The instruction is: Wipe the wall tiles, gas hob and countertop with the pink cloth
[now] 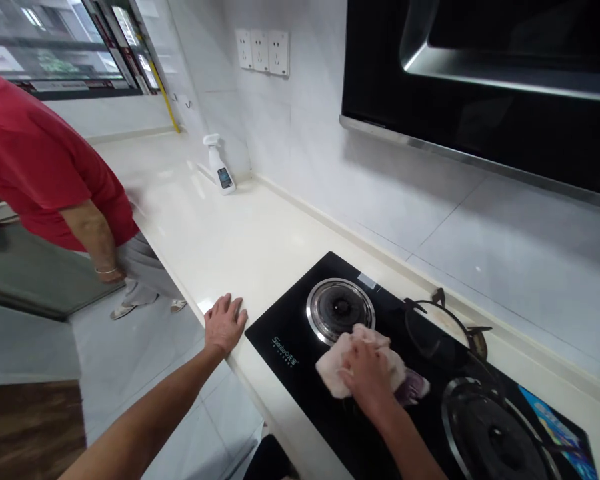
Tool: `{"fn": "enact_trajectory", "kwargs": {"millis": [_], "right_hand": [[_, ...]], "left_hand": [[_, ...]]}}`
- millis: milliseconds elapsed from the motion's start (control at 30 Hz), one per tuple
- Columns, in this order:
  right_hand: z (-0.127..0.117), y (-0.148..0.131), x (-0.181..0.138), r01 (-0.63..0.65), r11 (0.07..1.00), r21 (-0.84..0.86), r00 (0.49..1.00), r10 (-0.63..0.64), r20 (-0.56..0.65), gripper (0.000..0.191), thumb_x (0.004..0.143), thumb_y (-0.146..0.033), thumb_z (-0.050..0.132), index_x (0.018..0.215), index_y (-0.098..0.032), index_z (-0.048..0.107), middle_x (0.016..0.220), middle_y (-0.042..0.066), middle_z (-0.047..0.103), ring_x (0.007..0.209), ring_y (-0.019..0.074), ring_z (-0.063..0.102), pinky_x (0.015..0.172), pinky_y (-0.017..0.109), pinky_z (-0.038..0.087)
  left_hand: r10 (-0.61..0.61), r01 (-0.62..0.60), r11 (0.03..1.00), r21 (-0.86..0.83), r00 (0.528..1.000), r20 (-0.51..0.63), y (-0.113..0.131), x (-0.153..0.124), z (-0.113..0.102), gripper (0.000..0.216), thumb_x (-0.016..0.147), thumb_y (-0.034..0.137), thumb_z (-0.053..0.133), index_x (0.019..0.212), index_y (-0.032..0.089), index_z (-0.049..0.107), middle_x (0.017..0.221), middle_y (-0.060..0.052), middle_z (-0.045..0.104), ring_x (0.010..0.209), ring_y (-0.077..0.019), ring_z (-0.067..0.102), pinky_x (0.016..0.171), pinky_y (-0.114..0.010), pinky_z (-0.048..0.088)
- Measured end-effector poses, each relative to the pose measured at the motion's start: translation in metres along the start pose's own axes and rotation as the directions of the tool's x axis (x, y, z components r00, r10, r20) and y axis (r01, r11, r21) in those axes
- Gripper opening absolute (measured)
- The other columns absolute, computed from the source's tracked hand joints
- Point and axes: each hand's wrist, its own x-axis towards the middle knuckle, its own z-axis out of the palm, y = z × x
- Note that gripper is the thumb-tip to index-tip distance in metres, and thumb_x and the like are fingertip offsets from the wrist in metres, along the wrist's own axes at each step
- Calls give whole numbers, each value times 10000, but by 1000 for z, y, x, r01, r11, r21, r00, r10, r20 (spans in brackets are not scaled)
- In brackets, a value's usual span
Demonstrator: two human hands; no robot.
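Across the black glass hob (293, 317), the right hand (366, 375) clasps a bunched pale pink cloth (336, 368) near a burner (341, 304); it looks soft, light, best gathered mid-bundle. The left hand (225, 325) lies on the countertop (215, 247), fingers slack, holding nothing.

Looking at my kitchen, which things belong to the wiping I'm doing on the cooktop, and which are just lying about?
In the job:
Pale pink cloth, under your right hand
Black cooktop, with the cloth on it

Apparently just lying about:
Black pan support, at the cooktop's rear edge
White spray bottle, on the counter; perhaps a cleaner, but out of hand
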Motion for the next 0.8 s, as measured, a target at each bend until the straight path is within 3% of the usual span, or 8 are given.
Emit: {"fn": "enact_trajectory", "kwargs": {"millis": [100,167,300,433,567,700,800], "right_hand": [[15,53,-11,-219,975,-44,953,204,-225,192,936,-304,611,1055,-233,744,1388,171,558,1219,417,521,957,584,455],[31,77,-24,-207,978,-14,925,191,-328,322,918,-353,580,1197,-267,714,1335,147,564,1153,380,555,941,543,490],[44,87,-23,-187,980,65,947,197,-255,407,952,-290,455,1297,-210,654,1247,161,571,1093,335,606,904,447,515],[27,77,35,-306,950,71,928,314,-201,405,1035,-314,355,1215,-96,646,1160,203,607,996,328,652,789,397,493],[0,86,111,-370,924,93,908,381,-173,448,1079,-348,278,1178,-86,628,1116,196,646,966,295,655,773,366,474],[-24,90,173,-336,937,92,929,346,-133,399,1084,-376,346,1224,-110,609,1168,187,649,993,264,643,831,354,471],[-37,71,213,-284,955,83,951,291,-100,361,1076,-378,436,1274,-114,581,1246,166,612,1037,248,628,885,380,490]], "left_hand": [[1,-1,1000,8,1000,-6,-2,0,1,463,1032,406,422,1406,230,630,1583,-142,484,1471,-318,384,1167,-517,333],[2,-2,1000,10,1000,-12,-3,0,2,462,1032,407,420,1402,230,632,1578,-139,490,1468,-317,387,1166,-516,335],[7,-7,1000,17,1000,-18,-3,1,4,467,1026,401,416,1396,219,637,1578,-150,490,1478,-324,380,1165,-524,337],[13,-12,999,32,1000,-16,-4,1,5,468,1022,393,421,1399,214,633,1571,-157,499,1481,-329,383,1166,-532,340],[17,-17,998,58,1000,2,-6,0,4,461,1031,386,410,1393,208,636,1572,-158,499,1483,-326,386,1162,-525,352],[18,-18,998,56,1000,2,-7,-2,5,448,1027,377,432,1391,218,638,1573,-149,499,1489,-332,383,1166,-522,350],[24,-24,999,31,1000,-10,-7,-4,7,444,1023,372,450,1389,207,641,1568,-166,501,1489,-350,386,1159,-539,355]]}}
